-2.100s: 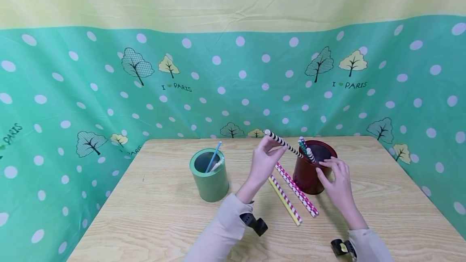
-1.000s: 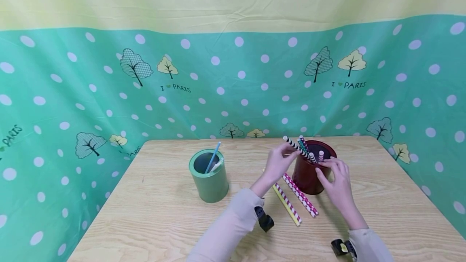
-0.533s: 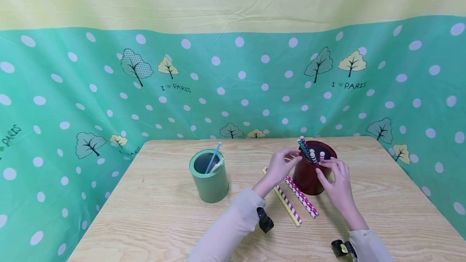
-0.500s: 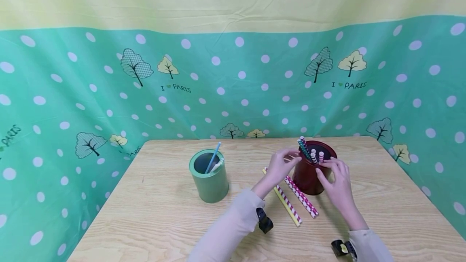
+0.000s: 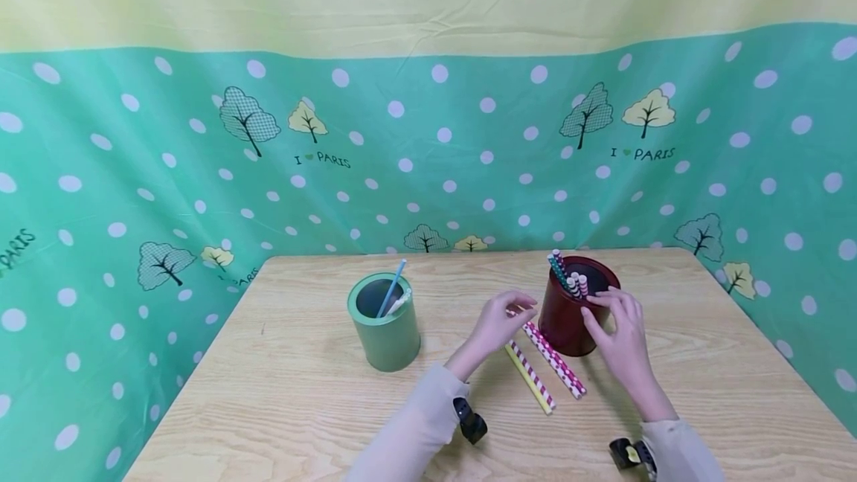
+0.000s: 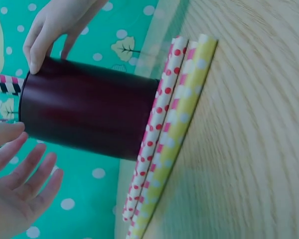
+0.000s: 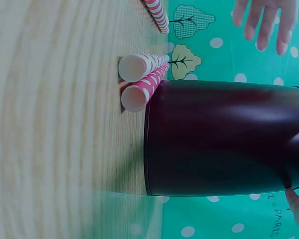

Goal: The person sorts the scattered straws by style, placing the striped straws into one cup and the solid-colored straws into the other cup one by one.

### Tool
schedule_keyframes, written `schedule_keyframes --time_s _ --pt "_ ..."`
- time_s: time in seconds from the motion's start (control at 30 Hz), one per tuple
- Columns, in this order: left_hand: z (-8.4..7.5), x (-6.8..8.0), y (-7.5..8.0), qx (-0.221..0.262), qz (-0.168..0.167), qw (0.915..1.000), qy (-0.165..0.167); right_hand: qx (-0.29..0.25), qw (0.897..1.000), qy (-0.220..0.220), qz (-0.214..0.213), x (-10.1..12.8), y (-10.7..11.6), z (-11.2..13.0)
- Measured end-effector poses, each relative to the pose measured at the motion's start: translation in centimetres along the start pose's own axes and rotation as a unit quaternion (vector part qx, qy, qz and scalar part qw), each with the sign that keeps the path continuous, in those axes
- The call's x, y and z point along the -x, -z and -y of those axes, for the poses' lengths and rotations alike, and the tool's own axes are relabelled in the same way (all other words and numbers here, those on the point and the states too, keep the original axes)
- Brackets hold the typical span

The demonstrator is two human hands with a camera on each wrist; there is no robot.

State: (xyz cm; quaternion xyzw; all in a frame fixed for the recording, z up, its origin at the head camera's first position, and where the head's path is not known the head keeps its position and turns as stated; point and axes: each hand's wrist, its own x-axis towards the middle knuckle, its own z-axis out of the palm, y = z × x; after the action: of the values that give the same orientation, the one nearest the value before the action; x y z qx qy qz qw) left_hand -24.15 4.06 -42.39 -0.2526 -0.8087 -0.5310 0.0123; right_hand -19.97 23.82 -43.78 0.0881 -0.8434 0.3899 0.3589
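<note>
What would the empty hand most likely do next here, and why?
Probably the left hand, open and holding nothing, drops to pick up one of the straws on the table beside the dark red cup. Several straws already stand in that cup, and the right hand grips its rim, steadying it.

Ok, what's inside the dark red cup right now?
Several paper straws stand in the dark red cup, tops poking above the rim: teal dotted, black-striped, pink-striped. The wall hides their lower parts and the bottom. The right hand holds the rim.
</note>
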Motion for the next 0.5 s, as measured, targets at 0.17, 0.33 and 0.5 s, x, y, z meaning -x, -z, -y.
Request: schedule_keyframes --time_s 0.17,0.33,0.5 --pt "0.9 0.7 0.6 -0.009 0.024 0.9997 0.0 -0.001 1.0 0.003 -0.001 0.0 0.0 0.0" --pt "1.6 1.3 1.0 -0.03 0.051 0.9982 -0.01 -0.002 1.0 0.006 -0.002 -0.1 0.0 -0.1" --pt "2.0 1.8 1.2 -0.054 0.081 0.9952 -0.001 -0.002 1.0 0.009 -0.002 -0.1 0.0 -0.1"
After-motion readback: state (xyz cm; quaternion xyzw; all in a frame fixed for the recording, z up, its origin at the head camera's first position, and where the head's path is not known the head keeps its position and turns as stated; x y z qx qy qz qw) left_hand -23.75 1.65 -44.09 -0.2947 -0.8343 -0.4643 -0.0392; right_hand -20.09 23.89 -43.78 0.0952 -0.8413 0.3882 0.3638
